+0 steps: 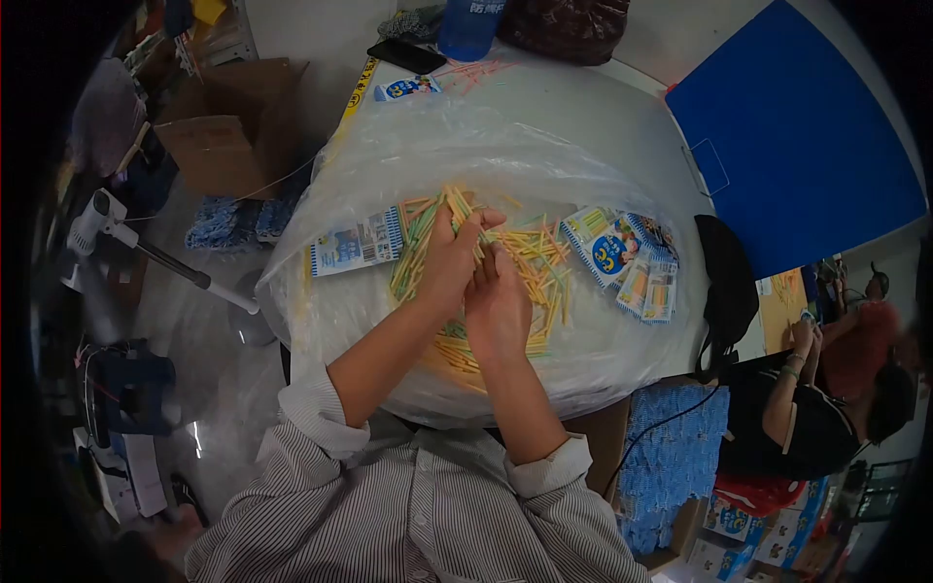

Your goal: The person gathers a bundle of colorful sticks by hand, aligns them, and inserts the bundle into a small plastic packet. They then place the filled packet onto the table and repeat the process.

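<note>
Over the middle of a pile of thin yellow, green and orange sticks (544, 262), my two hands are close together. My left hand (451, 255) is closed round a small bundle of sticks (459, 204) whose ends poke out above its fingers. Just right of it, my right hand (498, 303) has its fingers curled against the bundle's lower end. The pile lies on a clear plastic sheet (389, 136). A blue and white packet (356, 245) lies left of the pile. Right of it are several packets (604, 248), some showing sticks inside.
A phone (406, 56), a blue container (470, 29) and a brown bag (564, 29) stand at the table's far edge. A blue board (797, 136) and a black bag (729, 291) are at the right. Beyond sits a person (807, 418). A cardboard box (209, 155) is at the left.
</note>
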The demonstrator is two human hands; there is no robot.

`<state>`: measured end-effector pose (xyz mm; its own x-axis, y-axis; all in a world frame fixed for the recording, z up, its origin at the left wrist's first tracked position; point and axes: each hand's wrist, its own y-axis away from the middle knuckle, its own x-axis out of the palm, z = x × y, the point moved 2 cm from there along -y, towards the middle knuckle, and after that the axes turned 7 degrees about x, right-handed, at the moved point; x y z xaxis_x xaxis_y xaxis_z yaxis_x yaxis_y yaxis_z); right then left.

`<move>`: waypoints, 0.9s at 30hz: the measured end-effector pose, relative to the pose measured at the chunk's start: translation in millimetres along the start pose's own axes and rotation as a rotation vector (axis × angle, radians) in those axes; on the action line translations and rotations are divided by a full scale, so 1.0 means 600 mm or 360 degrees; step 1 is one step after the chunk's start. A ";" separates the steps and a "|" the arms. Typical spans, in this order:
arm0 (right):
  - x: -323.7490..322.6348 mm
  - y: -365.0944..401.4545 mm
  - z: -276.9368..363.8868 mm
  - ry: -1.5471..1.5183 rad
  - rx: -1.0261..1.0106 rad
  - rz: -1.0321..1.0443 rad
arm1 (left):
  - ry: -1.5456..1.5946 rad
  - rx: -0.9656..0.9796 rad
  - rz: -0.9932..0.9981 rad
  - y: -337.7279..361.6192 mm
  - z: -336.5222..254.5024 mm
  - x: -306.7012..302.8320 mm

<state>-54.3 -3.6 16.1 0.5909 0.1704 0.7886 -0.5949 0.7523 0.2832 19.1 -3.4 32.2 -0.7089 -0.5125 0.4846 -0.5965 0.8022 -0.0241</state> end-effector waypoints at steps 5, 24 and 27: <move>0.024 0.009 0.014 0.0183 -0.0056 0.0240 | -0.0203 0.0082 0.0136 0.009 -0.007 -0.001; -0.075 -0.059 0.182 0.2967 -0.1309 -0.0474 | 0.0408 -0.0941 0.0348 0.037 -0.010 -0.039; -0.097 -0.069 0.180 0.3271 -0.1171 -0.0599 | 0.0485 -0.0910 0.0205 0.033 0.000 -0.048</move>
<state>-122.9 -113.2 17.4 0.4788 -0.1311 -0.8681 -0.3911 0.8534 -0.3446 27.7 26.9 17.7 -0.5727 -0.3591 0.7369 -0.1603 0.9306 0.3289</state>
